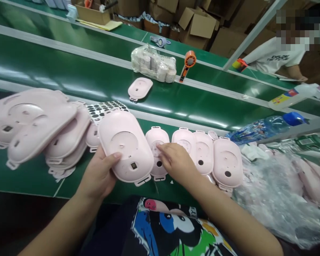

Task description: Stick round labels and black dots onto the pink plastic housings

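My left hand point(100, 174) grips a pink oval plastic shell point(125, 145) by its lower left edge, thumb on top, holding it tilted above the green table. My right hand point(176, 161) rests its fingertips, pinched together, on a smaller pink shell point(156, 140) lying flat beside it. A row of more pink shells point(202, 151) lies to the right of that hand. A pile of pink shells point(37, 128) is stacked at the left. A sheet of round black stickers point(104, 108) lies behind the held shell.
One pink shell point(140, 88) lies on the green conveyor belt point(69, 74). Beyond it are a bag of rolls point(154, 65) and an orange tape dispenser point(188, 62). A blue water bottle point(266, 126) and clear plastic bags point(282, 192) are at right. A person in white point(277, 57) sits opposite.
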A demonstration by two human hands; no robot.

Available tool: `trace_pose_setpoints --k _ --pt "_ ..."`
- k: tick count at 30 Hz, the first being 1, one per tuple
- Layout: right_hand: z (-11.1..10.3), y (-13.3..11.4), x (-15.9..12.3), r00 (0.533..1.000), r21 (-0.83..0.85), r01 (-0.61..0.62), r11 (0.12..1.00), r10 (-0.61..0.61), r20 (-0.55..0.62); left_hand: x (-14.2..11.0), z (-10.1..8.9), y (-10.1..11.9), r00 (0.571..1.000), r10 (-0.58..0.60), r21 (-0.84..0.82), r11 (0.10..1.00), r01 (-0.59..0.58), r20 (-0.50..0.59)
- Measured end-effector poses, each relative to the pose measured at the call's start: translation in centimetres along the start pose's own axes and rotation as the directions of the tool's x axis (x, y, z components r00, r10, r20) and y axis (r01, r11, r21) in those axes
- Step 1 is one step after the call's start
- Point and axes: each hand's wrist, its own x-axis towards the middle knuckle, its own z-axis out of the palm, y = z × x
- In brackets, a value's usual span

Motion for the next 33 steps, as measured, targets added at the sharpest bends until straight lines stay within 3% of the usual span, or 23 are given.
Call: trace_pose_setpoints --k 4,10,18,23,27,33 --pt "1.0 -0.5 0.7 0.999 -0.330 -0.030 0.944 0.043 0.031 -0.4 -1.3 0.3 1.000 -0.019 0.052 0.998 0.021 -0.023" --pt "0.4 -0.9 1.5 0.999 -0.442 0.006 0.897 0.009 0.034 -0.3 -2.2 0.5 1.000 0.006 0.067 0.998 -0.007 0.015" --pt "-0.5 0.2 2.9 0.977 -0.364 0.177 0.915 -0.118 0.178 -0.4 -2.3 0.8 1.000 0.013 0.089 0.996 -0.012 -0.004" --pt "-1.2 -1.0 1.6 0.977 -0.275 0.030 0.961 0.030 0.213 -0.1 -2.8 1.1 0.999 0.021 0.081 0.997 -0.019 -0.031" --pt "0.4 -2.9 -0.2 0.958 -0.352 0.078 0.933 0.028 0.286 0.4 -3.1 1.0 0.999 0.030 0.073 0.997 -0.028 -0.023" --pt "1.5 -4.2 -0.1 0.957 -0.335 -0.053 0.941 0.143 0.252 0.9 -3.3 1.2 1.000 0.003 0.041 0.999 -0.004 0.030"
